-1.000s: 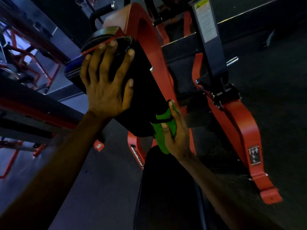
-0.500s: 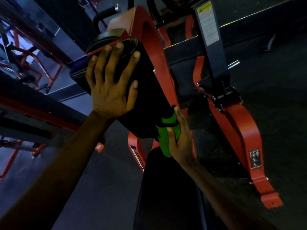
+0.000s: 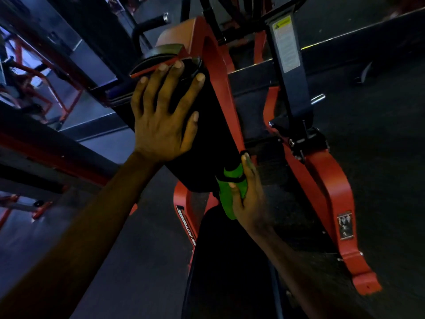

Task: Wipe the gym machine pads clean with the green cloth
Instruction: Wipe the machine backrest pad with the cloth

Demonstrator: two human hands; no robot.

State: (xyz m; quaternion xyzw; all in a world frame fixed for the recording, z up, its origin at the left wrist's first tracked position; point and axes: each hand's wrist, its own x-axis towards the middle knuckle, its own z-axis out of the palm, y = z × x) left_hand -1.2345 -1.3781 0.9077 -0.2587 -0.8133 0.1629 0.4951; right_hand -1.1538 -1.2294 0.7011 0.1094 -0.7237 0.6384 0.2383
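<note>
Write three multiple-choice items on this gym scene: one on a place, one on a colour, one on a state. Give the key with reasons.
1. Where does the left hand lie?
A. flat on the upright black pad
B. hanging at the person's side
C. gripping a dumbbell

2. What colour is the machine frame?
A. yellow
B. red-orange
C. white

3. How is the cloth held?
A. draped loose over a bar
B. dropped on the floor
C. gripped in the right hand at the pad's lower edge

Key: 1 A, its fingers are spread straight on the pad; 2 B, the beams show red-orange; 3 C, thumb and fingers curl round the green cloth.
</note>
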